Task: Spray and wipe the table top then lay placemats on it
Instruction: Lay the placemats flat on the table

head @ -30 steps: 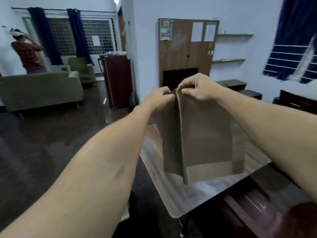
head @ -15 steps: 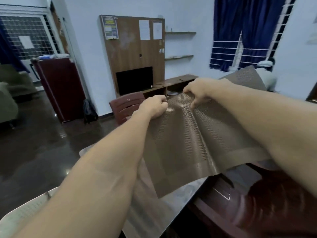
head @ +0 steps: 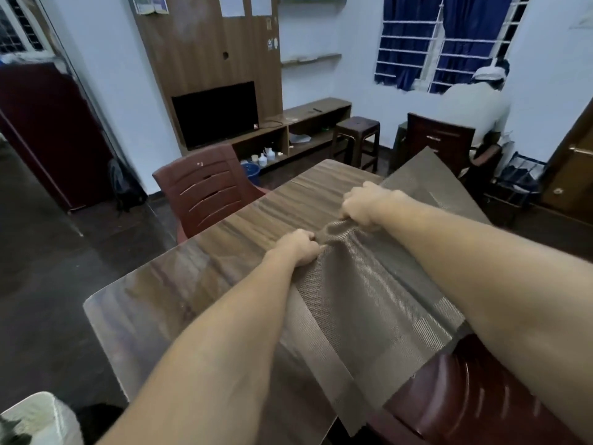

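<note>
**Head view, mat-laying stage.** Left of your left fingers stands one red-brown slatted chair [head: 205, 191], drawn up to the table's far-left side. The table top [head: 208, 277] is bare wood beyond and to the left of your fingertips. It shows a sheen, so the spray-and-wipe stage is judged done, though no bottle or cloth is in view to confirm it.

Your left hand [head: 296, 248] has its fingers curled tight, pinching the far edge of the placemats [head: 369, 300]. The weave bunches into a ridge between your two sets of fingers. Your right hand [head: 364, 203], just right of and beyond the left, likewise folds its fingers over that same edge.

The two grips sit close together on one edge, probably so that you can peel the sheets apart before spreading them. Back from your fingers, the near end overhangs the table edge above a second chair [head: 465, 403] below your right forearm. Right of your right fingers, a mat corner [head: 426, 175] tilts up off the table, which suggests a separate sheet.

**Count:**
- Hands: two, both gripping.
- Mat layers: at least two, exact number not determinable.
- Tables: one.
- Chairs: three, the third chair [head: 439, 139] far beyond your right fingers.
</note>
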